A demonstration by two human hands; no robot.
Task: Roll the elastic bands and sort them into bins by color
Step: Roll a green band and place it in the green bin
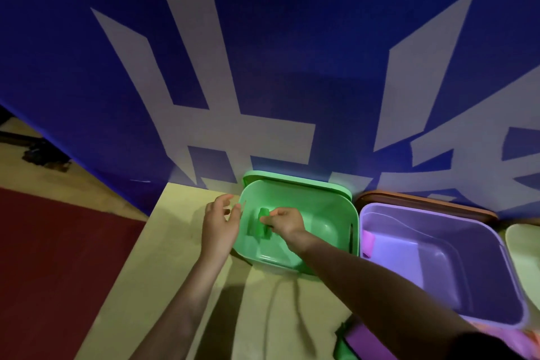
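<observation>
A green bin (330,207) stands at the back of the table. My right hand (285,223) reaches inside it and pinches a rolled green elastic band (261,223) over the bin's left part. My left hand (219,222) hovers just left of the bin's rim with its fingers relaxed and holds nothing. To the right stands a purple bin (467,257) with a pink band (368,242) and a pale purple piece inside. More bands, green (342,342) and purple (368,345), lie at the table's near edge under my right forearm.
A blue banner (263,67) with large white shapes rises right behind the bins. A pale yellow-green bin (523,257) shows at the right edge. The light wood table (163,257) ends on the left, over a red floor mat (58,257).
</observation>
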